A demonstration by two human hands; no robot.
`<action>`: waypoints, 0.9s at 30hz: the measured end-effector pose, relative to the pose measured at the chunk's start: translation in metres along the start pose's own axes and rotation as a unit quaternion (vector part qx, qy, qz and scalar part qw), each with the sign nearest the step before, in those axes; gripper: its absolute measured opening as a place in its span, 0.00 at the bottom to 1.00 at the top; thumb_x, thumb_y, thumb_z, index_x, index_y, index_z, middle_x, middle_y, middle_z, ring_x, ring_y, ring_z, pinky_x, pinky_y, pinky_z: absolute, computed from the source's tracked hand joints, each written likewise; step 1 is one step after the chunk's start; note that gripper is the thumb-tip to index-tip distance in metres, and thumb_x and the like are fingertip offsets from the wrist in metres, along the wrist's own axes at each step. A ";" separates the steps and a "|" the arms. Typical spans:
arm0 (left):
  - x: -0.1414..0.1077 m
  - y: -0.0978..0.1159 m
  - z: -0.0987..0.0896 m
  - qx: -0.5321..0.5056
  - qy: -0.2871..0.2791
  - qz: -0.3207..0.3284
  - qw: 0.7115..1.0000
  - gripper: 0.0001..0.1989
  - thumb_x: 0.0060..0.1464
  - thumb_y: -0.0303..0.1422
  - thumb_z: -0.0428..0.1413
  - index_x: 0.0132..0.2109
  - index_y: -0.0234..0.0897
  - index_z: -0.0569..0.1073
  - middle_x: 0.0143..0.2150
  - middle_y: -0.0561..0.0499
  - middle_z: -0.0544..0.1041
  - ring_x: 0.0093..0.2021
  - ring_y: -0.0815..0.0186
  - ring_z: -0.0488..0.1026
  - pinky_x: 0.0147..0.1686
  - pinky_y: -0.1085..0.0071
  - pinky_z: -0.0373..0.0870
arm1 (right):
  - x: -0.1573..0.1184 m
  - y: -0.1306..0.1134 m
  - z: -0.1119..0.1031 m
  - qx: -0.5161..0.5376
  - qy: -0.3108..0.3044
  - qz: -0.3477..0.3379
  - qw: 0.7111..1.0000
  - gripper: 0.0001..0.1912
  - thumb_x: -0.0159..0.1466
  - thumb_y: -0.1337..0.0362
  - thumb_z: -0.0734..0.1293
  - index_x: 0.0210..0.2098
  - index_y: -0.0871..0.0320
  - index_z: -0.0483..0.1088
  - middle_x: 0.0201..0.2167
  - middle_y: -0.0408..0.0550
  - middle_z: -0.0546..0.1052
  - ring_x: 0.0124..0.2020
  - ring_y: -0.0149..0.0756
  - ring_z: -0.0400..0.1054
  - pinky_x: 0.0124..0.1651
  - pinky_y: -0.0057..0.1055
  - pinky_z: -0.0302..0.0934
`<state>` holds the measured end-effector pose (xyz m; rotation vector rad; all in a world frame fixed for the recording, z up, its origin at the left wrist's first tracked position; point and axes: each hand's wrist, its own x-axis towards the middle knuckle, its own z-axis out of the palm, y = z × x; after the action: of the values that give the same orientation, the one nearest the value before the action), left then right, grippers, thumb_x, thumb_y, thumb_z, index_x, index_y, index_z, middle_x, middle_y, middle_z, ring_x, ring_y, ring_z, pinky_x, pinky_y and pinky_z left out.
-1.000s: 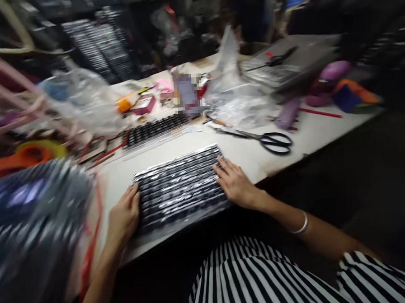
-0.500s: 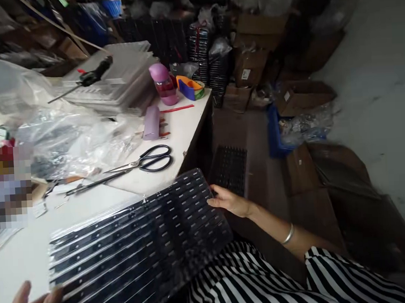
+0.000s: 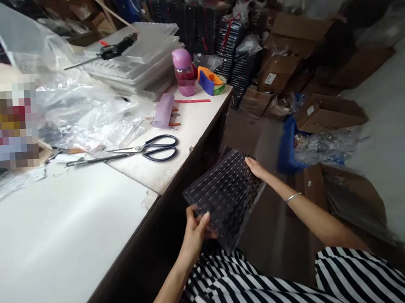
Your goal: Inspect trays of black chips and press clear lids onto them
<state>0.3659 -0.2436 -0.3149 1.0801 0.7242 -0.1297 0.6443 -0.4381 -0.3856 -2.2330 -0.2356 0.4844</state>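
On the left part of the white table [image 3: 74,230], away from its right edge, lies crumpled clear plastic film [image 3: 95,116]. Behind the film, a black-handled tool [image 3: 118,47] with a thin shaft rests on a stack of clear plastic trays [image 3: 151,73]. Black-handled scissors [image 3: 161,154] lie near the table's right edge. Farther back lies a lilac case [image 3: 163,112]. A pink-lidded bottle [image 3: 185,75] stands upright near the far right corner.

The left hand [image 3: 195,228], beyond the right edge, is partly closed, with its thumb on the near left margin of a black gridded tray [image 3: 224,186]. The tray is held tilted, clear of the table, beyond its right edge. A red strip [image 3: 193,101] lies near the far right corner. The right hand [image 3: 256,167] is clasped on the tray's far right margin; its finger curl is partly hidden. Farther right, a blue crate [image 3: 285,149] stands on the floor.
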 end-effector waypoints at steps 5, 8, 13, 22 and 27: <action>0.077 -0.061 0.027 -0.070 0.035 -0.087 0.993 0.22 0.56 0.42 0.54 0.54 0.37 0.62 0.36 0.51 0.73 0.28 0.67 0.73 0.31 0.64 0.74 | 0.068 -0.003 -0.022 -0.176 -0.011 0.017 0.984 0.17 0.66 0.59 0.63 0.52 0.59 0.66 0.50 0.52 0.70 0.46 0.40 0.68 0.47 0.43 0.66; 0.100 -0.079 0.040 -0.079 0.048 -0.121 0.988 0.18 0.58 0.39 0.53 0.53 0.35 0.67 0.49 0.45 0.72 0.42 0.63 0.72 0.39 0.60 0.73 | 0.091 -0.005 -0.006 -0.245 0.017 0.027 0.969 0.18 0.65 0.58 0.64 0.52 0.59 0.66 0.51 0.52 0.70 0.47 0.40 0.68 0.47 0.44 0.66; 0.110 -0.078 0.042 -0.036 0.046 -0.160 0.985 0.19 0.58 0.38 0.54 0.54 0.36 0.67 0.52 0.44 0.70 0.47 0.59 0.71 0.44 0.56 0.71 | 0.101 0.006 0.017 -0.296 0.078 0.050 0.951 0.19 0.65 0.58 0.64 0.53 0.59 0.65 0.53 0.52 0.68 0.50 0.42 0.67 0.49 0.46 0.64; 0.132 -0.046 0.009 -0.008 0.104 -0.076 0.992 0.19 0.58 0.38 0.54 0.54 0.36 0.67 0.54 0.43 0.69 0.48 0.59 0.70 0.45 0.55 0.71 | 0.087 0.045 -0.016 -0.317 0.056 0.118 0.939 0.18 0.66 0.58 0.63 0.52 0.59 0.66 0.51 0.52 0.70 0.48 0.41 0.68 0.48 0.45 0.65; 0.141 -0.045 0.004 -0.006 0.092 -0.047 0.995 0.19 0.58 0.38 0.54 0.54 0.36 0.67 0.53 0.44 0.69 0.48 0.59 0.71 0.45 0.55 0.71 | 0.086 0.055 -0.025 -0.285 0.034 0.116 0.951 0.17 0.65 0.58 0.64 0.50 0.60 0.67 0.49 0.51 0.71 0.46 0.41 0.69 0.46 0.42 0.67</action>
<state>0.4561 -0.2350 -0.4317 1.0558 0.9417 -0.1061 0.7332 -0.4634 -0.4358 -2.8589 -0.0777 0.5089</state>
